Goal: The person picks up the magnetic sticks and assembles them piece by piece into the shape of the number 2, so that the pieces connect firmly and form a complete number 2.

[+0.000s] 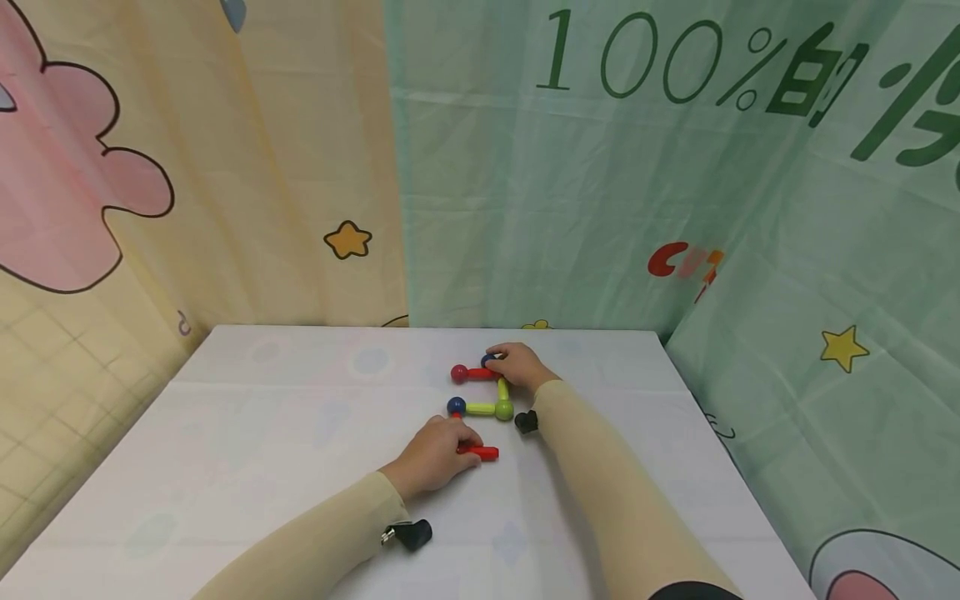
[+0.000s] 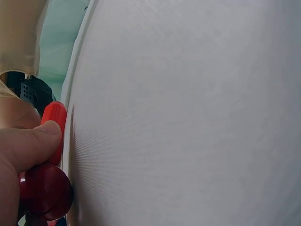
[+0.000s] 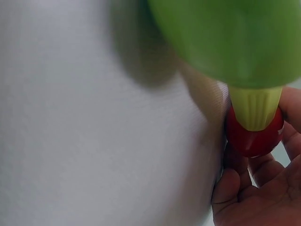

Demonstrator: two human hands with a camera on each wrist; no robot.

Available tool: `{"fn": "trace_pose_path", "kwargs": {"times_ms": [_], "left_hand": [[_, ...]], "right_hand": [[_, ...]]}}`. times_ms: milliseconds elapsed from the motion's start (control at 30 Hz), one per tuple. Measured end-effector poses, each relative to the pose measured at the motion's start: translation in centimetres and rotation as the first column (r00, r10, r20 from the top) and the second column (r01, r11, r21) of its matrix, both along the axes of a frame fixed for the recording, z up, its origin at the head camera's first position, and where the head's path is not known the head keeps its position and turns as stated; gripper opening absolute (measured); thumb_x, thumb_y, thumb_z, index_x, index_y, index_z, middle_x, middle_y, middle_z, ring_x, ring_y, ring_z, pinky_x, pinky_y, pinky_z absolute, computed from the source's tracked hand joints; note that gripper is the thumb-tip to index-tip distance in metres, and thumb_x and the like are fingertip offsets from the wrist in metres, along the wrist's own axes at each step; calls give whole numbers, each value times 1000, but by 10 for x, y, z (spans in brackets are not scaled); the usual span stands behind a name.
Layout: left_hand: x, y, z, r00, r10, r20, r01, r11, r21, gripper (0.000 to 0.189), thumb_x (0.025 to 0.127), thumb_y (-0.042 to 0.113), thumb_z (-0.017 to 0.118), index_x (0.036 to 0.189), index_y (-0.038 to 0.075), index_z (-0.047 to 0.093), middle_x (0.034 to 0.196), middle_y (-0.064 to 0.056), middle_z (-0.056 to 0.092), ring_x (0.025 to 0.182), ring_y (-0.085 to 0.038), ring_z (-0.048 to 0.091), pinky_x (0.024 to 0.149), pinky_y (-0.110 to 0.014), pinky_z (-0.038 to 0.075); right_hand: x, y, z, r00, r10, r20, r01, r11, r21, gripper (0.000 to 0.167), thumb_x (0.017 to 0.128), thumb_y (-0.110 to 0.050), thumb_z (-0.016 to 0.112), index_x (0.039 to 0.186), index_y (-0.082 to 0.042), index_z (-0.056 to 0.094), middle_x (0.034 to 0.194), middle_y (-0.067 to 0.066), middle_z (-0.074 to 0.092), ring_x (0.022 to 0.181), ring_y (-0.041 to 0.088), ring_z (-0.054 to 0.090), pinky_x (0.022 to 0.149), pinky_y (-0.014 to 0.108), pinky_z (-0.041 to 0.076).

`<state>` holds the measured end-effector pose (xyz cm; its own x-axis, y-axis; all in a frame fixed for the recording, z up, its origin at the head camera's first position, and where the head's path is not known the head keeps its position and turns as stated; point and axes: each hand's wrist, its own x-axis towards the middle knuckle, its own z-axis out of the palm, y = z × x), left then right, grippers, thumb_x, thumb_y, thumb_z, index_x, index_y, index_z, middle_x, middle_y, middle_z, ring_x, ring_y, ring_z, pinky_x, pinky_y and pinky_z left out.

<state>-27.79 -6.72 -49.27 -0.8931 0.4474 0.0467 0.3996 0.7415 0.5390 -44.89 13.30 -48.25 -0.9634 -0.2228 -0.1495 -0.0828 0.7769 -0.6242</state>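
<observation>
My left hand pinches a red rod, thumb along its side, with a dark red ball at the rod's near end in the left wrist view. Just beyond it, a blue ball joins a yellow-green rod that leads to a green ball. From there another yellow-green rod runs back to a red ball, held in the fingers of my right hand. A second red rod with a red end ball points left beside a blue ball, partly covered by the right fingertips.
The pieces lie on a white-covered table, toward its far side. Printed curtains hang behind and to the right of it. Small black devices sit at both wrists.
</observation>
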Motion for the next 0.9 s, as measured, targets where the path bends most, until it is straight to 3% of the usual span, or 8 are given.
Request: {"fn": "trace_pose_path", "kwargs": {"times_ms": [400, 700, 900], "left_hand": [[0, 1, 0, 1000, -1, 3, 1, 1000, -3, 19, 93, 30, 81, 111, 22, 80, 100, 9, 73, 96, -15, 53, 83, -32, 47], [0, 1, -1, 1000, 6, 10, -6, 1000, 17, 18, 93, 30, 81, 109, 22, 81, 99, 11, 73, 96, -15, 53, 83, -32, 47], [1, 0, 1, 1000, 5, -11, -5, 1000, 10, 17, 92, 28, 81, 108, 21, 81, 98, 9, 73, 94, -15, 52, 82, -31, 47]], "right_hand": [[3, -1, 5, 1000, -26, -9, 26, 1000, -10, 41, 103, -31, 68, 142, -17, 67, 137, 16, 68, 115, 27, 66, 101, 41, 56], [8, 6, 18, 995, -99, 5, 99, 993, -63, 42, 102, -31, 68, 141, -16, 66, 133, 13, 69, 116, 28, 64, 106, 45, 54], [10, 22, 27, 996, -89, -3, 89, 995, -48, 45, 101, -37, 68, 142, -18, 65, 139, 13, 67, 123, 30, 63, 106, 48, 54]]}}
